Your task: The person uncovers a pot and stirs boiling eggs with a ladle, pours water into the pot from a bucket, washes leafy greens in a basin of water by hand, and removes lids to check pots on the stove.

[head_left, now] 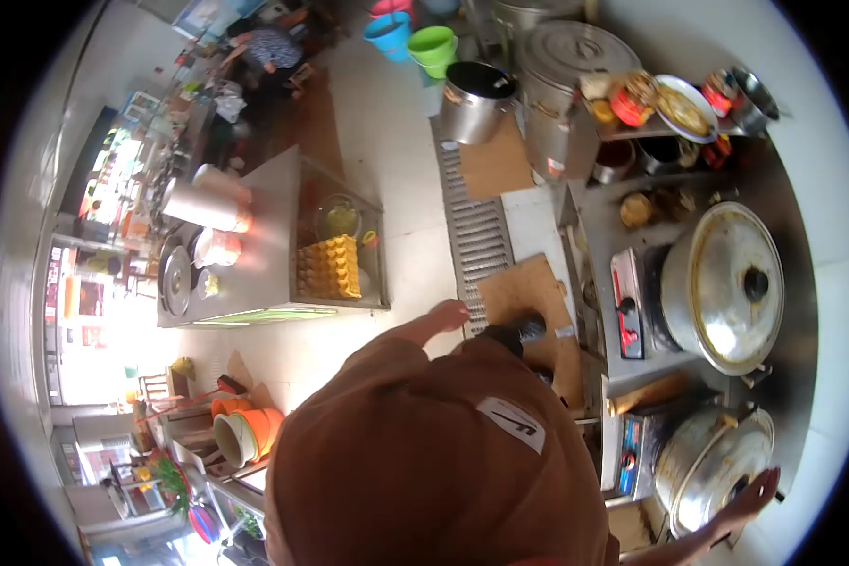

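Two hands, grips indiscernible: your left hand (pixel 449 314) hangs away from the counter (pixel 623 231), your right hand (pixel 755 492) is at its right-end pot lid (pixel 715 470), where escaping steam could scald.

Pale floor (pixel 410 264), probably a window (pixel 90 321).

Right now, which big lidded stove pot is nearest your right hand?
The lower pot, by the blue-panelled burner; the upper pot, by the red-panelled burner, is farther.
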A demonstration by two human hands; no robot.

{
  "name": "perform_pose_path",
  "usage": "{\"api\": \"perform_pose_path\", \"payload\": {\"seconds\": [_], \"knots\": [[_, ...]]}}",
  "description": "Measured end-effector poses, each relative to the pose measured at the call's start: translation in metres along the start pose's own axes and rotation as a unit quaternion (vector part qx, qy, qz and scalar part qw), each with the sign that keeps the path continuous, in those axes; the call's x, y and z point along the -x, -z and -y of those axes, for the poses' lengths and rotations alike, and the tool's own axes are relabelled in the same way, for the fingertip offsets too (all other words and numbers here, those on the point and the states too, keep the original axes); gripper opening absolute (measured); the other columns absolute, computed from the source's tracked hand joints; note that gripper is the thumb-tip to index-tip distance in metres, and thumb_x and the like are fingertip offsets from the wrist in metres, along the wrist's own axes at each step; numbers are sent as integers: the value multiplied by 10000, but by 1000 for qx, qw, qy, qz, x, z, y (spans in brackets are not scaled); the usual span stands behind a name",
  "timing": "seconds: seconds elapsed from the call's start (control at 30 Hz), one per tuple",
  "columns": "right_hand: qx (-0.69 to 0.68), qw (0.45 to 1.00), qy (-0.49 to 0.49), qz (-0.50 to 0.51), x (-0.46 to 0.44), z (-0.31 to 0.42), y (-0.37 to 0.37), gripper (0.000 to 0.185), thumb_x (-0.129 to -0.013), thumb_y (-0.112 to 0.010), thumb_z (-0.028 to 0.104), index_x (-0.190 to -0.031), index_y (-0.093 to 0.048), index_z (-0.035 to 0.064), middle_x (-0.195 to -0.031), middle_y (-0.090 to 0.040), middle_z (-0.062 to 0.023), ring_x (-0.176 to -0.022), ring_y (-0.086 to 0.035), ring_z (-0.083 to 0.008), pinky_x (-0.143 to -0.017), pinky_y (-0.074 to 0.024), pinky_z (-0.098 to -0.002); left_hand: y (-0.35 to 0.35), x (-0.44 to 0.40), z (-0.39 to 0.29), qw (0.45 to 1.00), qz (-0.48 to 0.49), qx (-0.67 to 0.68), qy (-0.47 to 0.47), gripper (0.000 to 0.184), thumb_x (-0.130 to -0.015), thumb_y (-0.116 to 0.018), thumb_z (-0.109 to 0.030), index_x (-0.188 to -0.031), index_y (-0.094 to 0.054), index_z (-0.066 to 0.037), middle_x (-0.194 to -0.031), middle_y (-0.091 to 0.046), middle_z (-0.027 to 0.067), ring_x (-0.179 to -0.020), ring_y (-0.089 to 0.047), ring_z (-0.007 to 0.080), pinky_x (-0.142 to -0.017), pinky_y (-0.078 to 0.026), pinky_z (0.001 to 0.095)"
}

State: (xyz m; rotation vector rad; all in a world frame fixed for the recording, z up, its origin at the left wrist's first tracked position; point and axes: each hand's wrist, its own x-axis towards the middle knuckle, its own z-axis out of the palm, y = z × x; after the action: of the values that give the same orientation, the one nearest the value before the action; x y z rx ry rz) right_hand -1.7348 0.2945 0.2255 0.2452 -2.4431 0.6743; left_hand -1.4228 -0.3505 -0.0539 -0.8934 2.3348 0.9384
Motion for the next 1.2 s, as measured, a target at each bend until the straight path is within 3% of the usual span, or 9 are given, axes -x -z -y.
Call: {"api": "perform_pose_path", "payload": {"seconds": [0.07, 0.13, 0.17, 0.3, 0.4, 0.47, 0.63, 0.9, 1.2], "knots": [[-339, 931, -131, 29, 10, 48, -4, 328, -920, -443, 61, -1240, -453, -13, -1292, -446, -151, -1146, -460, -217, -966, -371, -309, 4, 13, 5, 999, 16, -48, -15, 292, -822, -522, -319, -916, -639, -69, -974, -625, 130, -958, -567, 311, -836, -450, 393], [-153, 986, -9, 73, 24, 79, -17, 376, -948, -364, 186, -1253, -427, -24, -1298, -427, -151, -1188, -406, -233, -998, -330, -358, -13, 15, 39, 991, -51, -53, -111, 297, -825, -488, -312, -892, -634, -63, -922, -623, 161, -920, -569, 334, -794, -454, 410], [-371, 906, -201, 26, 30, 74, -24, 362, -949, -341, 187, -1234, -454, -6, -1298, -431, -138, -1129, -462, -244, -957, -377, -361, -10, 17, 43, 984, 3, -151, -95, 272, -854, -457, -284, -824, -631, -77, -849, -616, 148, -863, -574, 344, -738, -458, 436], [-375, 880, -282, 77, 78, 151, -79, 279, -928, -366, 113, -1148, -487, -8, -1155, -494, -119, -1034, -512, -219, -908, -421, -333, 3, 13, 34, 982, 75, -148, -90, 325, -866, -417, -278, -760, -616, -44, -843, -608, 193, -765, -564, 387, -650, -442, 478], [-598, 733, -321, 41, 131, 216, -115, 196, -905, -413, 9, -1070, -512, -26, -1014, -548, -119, -958, -547, -205, -852, -467, -301, 23, -85, -16, 975, 158, -108, -115, 306, -865, -433, -264, -773, -614, -35, -834, -606, 184, -759, -565, 365, -651, -449, 460], [-139, 971, -195, 2, 165, 263, -81, 245, -801, -585, 188, -1004, -578, 50, -975, -562, -173, -845, -564, -344, -707, -467, -409, 28, -145, -69, 967, 214, -83, -112, 294, -864, -444, -255, -781, -613, -29, -828, -605, 177, -755, -566, 351, -651, -453, 448], [-104, 964, -210, 126, 259, 333, -121, 261, -693, -621, 244, -852, -602, 38, -897, -575, -161, -852, -572, -339, -706, -480, -428, 12, -223, -165, 934, 294, -115, -164, 264, -862, -471, -232, -802, -610, -15, -812, -601, 161, -745, -568, 314, -652, -463, 418], [86, 667, -727, -134, 496, 472, -43, 200, -752, -548, 201, -824, -588, 19, -936, -590, -180, -885, -571, -357, -772, -469, -441, -33, -210, -224, 891, 368, -137, -228, 224, -858, -515, -195, -835, -604, 9, -788, -596, 135, -729, -571, 256, -653, -479, 371], [22, 440, -869, -226, 753, 658, -110, 269, -798, -564, 275, -947, -628, 61, -955, -624, -160, -911, -583, -328, -783, -462, -414, -84, -70, -107, 719, 558, -281, -303, 262, -845, -587, -237, -904, -634, 13, -771, -621, 96, -714, -587, 164, -677, -488, 304]]}}
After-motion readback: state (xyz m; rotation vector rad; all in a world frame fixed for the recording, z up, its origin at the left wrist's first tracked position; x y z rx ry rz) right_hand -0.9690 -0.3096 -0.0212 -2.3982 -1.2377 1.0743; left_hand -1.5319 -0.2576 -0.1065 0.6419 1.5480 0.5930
